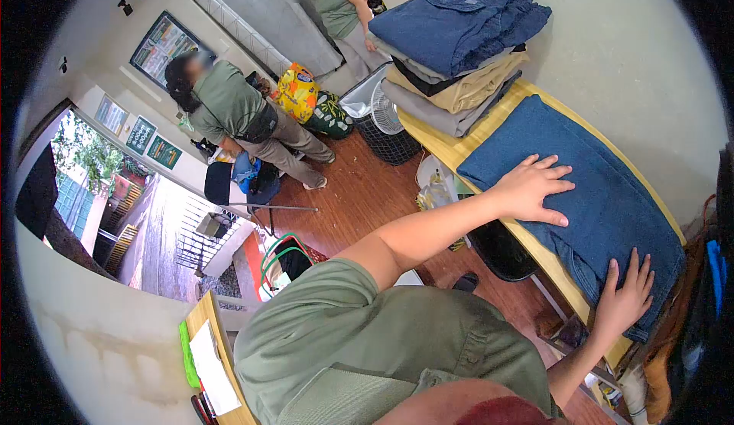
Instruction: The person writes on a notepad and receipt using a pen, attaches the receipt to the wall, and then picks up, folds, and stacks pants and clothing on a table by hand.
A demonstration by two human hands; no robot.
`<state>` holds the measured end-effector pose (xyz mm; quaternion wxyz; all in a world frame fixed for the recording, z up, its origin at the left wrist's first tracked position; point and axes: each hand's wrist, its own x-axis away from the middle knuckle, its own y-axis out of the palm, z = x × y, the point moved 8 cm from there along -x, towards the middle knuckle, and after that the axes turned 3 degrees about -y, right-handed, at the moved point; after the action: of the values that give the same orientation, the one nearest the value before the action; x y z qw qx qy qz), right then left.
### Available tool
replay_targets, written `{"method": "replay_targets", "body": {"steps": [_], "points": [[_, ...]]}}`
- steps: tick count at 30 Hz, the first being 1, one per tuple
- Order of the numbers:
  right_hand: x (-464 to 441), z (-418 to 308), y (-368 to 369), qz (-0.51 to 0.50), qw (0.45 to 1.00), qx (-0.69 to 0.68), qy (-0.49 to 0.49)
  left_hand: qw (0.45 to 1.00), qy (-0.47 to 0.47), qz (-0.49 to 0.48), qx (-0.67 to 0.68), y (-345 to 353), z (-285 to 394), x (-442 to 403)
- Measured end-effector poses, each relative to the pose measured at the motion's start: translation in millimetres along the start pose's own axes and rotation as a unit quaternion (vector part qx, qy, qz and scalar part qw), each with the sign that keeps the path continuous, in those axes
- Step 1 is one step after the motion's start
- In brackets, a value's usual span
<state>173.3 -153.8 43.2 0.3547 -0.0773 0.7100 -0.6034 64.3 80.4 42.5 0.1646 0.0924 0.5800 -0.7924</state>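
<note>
A pair of dark blue jeans lies folded lengthwise along the narrow wooden table. My left hand rests flat on the middle of the denim, fingers spread and thumb pointing toward the near side. Closer to the right end, my right hand also presses on the jeans with its fingers apart. Neither hand grips the cloth. Beyond the far end of the jeans stands a stack of folded trousers, with blue ones on top and tan, black and grey ones beneath.
Hanging clothes crowd the table's right end. A black bin sits under the table, and a black wire basket stands past its far end. Two other people in green shirts, one person bending and another person standing, are farther off.
</note>
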Motion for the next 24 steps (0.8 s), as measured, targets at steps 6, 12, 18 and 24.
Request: {"method": "replay_targets", "body": {"steps": [6, 12, 18, 24], "points": [[0.9, 1.6, 1.9, 0.013, 1.0, -0.005, -0.005, 1.0, 0.006, 0.007, -0.001, 1.0, -0.2, -0.1], [0.7, 1.0, 0.0, 0.008, 1.0, -0.005, 0.001, 1.0, 0.007, 0.006, -0.003, 1.0, 0.4, 0.0], [1.0, 2.3, 0.8, 0.008, 1.0, -0.004, 0.004, 1.0, 0.007, 0.004, 0.005, -1.1, 2.1, 0.2], [1.3, 2.1, -0.2, 0.014, 1.0, -0.01, 0.002, 1.0, 0.002, 0.008, 0.009, -1.6, 1.8, 0.1]]}}
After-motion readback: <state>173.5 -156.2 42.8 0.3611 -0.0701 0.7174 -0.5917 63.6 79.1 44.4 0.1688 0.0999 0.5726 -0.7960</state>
